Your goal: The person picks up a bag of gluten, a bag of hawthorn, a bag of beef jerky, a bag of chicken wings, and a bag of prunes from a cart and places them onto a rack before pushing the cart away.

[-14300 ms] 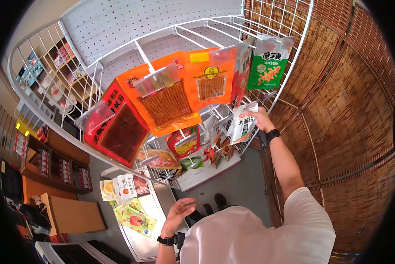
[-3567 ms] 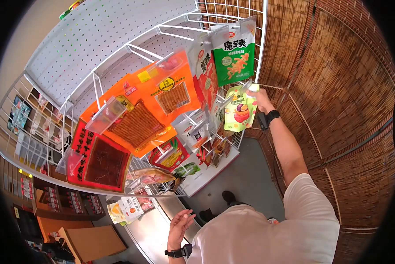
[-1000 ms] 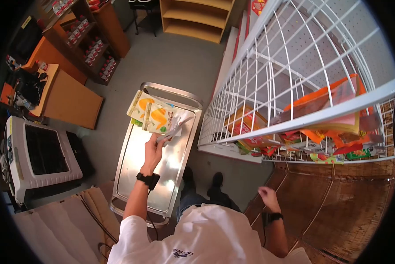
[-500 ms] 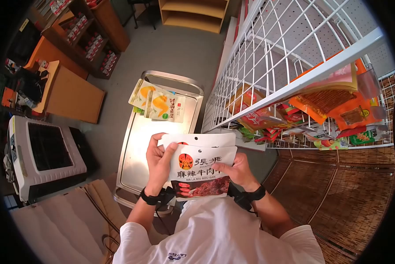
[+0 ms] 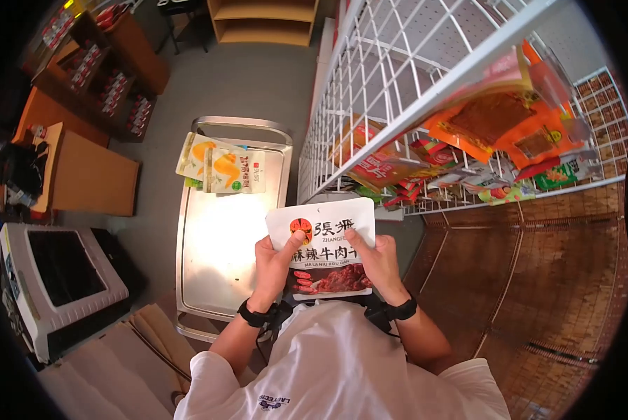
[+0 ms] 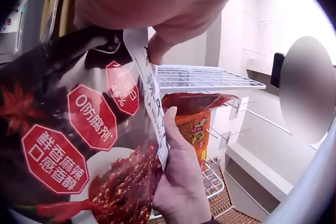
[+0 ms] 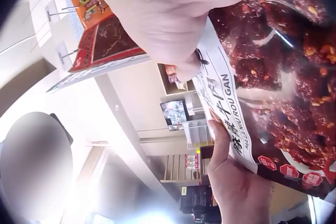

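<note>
Both hands hold a beef jerky pouch (image 5: 328, 257) upright in front of the chest. The pouch is white above, with a dark lower part picturing meat. My left hand (image 5: 275, 269) grips its left edge, thumb on the front. At the opposite edge my right hand (image 5: 380, 264) has its thumb pressed on the front too. The left wrist view shows red octagonal labels on the dark side of the pouch (image 6: 79, 145). In the right wrist view, the left hand's thumb (image 7: 221, 137) lies along the white band.
Several fruit pouches (image 5: 233, 171) lie at the far end of a metal cart (image 5: 219, 241), left of the hands. A white wire rack (image 5: 426, 105) with hanging snack packs (image 5: 468, 126) stands on the right. A wicker screen (image 5: 524, 273) closes that side.
Earlier the right hand held packets at the rack hooks. Then the left hand lifted white pouches off the cart. Both hands gripped two staggered pouches; now only the front one shows in the head view.
</note>
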Motion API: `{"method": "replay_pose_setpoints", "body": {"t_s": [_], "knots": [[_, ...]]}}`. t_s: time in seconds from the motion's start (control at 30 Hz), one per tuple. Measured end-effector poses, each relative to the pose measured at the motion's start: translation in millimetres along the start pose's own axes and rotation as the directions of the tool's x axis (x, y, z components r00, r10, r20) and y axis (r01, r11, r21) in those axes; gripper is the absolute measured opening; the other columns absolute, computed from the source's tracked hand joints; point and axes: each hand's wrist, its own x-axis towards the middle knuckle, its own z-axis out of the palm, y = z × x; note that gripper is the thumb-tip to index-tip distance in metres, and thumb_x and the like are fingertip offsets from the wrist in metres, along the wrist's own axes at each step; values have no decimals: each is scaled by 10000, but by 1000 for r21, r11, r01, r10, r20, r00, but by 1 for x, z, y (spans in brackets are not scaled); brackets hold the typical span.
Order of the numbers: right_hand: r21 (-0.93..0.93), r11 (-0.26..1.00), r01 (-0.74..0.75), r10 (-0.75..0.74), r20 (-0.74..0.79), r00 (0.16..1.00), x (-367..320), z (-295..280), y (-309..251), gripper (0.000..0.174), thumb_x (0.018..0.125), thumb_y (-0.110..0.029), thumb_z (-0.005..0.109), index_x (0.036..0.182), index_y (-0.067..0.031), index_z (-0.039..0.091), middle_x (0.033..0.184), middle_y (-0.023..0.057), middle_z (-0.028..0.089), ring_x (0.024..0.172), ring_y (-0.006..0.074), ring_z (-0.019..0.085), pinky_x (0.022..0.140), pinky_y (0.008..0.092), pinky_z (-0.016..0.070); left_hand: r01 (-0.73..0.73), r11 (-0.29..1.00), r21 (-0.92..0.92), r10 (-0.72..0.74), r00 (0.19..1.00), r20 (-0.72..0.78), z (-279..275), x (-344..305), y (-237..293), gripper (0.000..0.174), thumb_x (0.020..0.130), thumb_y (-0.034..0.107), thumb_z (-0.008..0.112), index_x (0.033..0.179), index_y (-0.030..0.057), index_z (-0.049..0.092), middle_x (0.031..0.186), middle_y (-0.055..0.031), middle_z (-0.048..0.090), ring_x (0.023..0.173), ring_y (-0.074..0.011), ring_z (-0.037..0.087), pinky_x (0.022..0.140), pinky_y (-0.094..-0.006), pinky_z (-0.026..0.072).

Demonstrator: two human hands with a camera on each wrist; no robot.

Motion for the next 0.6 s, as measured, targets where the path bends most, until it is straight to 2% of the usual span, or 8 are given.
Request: {"method": "replay_pose_setpoints", "body": {"t_s": [0.07,0.2,0.33,0.47,0.53,0.6], "knots": [[-32,999,-37,36,-32,999,-4,-5,6,405,923,-371,668,994,25,723,783,78,725,731,74,624,671,272,497,3,1000,21,-4,999,52,5,1,0,251,924,161,683,1071,-43,678,946,-73,718,805,-94,648,721,-246,531],[28,999,-39,42,-88,995,-10,-15,10,372,910,-344,696,977,20,730,786,52,726,723,53,601,659,257,486,-19,998,58,12,993,115,15,-4,-1,254,936,163,667,1083,-44,670,935,-65,718,799,-86,639,715,-243,526],[102,995,-18,30,-118,993,-14,-23,11,346,895,-312,723,970,26,730,791,34,724,731,37,586,658,241,480,-35,999,34,32,994,101,27,-11,-4,247,942,163,659,1082,-40,670,939,-55,715,801,-81,633,712,-242,521],[125,992,25,-15,-80,997,-16,-39,26,354,897,-318,722,961,30,731,787,37,724,736,38,589,665,240,483,-39,999,20,38,996,77,38,-22,-17,233,945,159,653,1084,-28,673,953,-47,709,820,-77,626,732,-240,511],[96,995,23,-25,20,999,-20,-52,30,251,915,-212,706,961,33,730,850,32,715,760,55,613,679,233,500,-26,1000,17,25,997,76,46,-29,-25,228,945,156,652,1085,-23,675,956,-46,708,825,-77,625,739,-239,508],[170,985,16,-30,81,996,-26,-64,36,221,908,-177,709,987,29,724,893,32,717,800,62,619,714,241,506,-83,988,133,75,995,66,50,-39,-44,220,947,154,649,1085,-16,677,955,-45,711,836,-78,627,751,-239,507]]}}
